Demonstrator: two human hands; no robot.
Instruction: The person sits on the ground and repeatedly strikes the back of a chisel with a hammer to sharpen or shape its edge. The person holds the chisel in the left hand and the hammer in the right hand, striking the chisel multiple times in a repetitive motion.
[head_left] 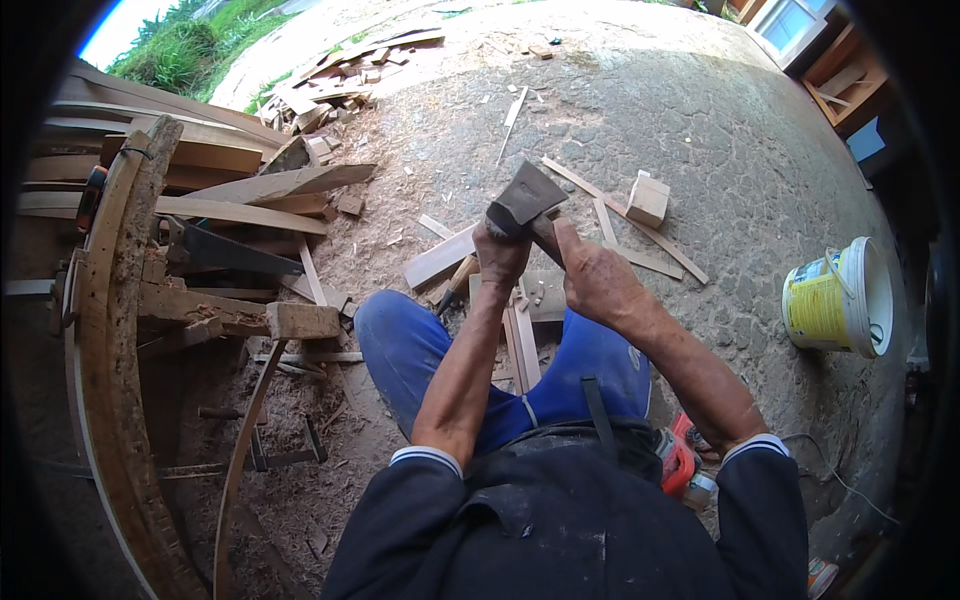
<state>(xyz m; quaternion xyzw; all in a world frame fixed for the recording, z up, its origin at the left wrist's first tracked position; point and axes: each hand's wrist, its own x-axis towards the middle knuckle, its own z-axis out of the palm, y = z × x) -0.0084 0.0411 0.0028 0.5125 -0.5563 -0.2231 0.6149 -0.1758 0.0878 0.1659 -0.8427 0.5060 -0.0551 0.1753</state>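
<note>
My right hand (598,275) is wrapped round the wooden handle of a hatchet (528,196), close below its head. The dark metal head is raised in front of my knees, with its broad face turned up. My left hand (502,255) is closed right at the near left edge of the head. A small dark thing shows at its fingertips against the blade; its kind I cannot make out, and the fingers are partly in shadow. Beneath my hands, a wooden-handled tool (460,280) leans beside a pale board (440,257) on the ground.
A wooden workbench (120,330) and stacked planks stand at left, with a handsaw (235,250) among them. Thin strips and a wood block (648,198) lie ahead. A white-and-yellow bucket (838,298) stands at right. A red power tool (680,455) lies by my right hip.
</note>
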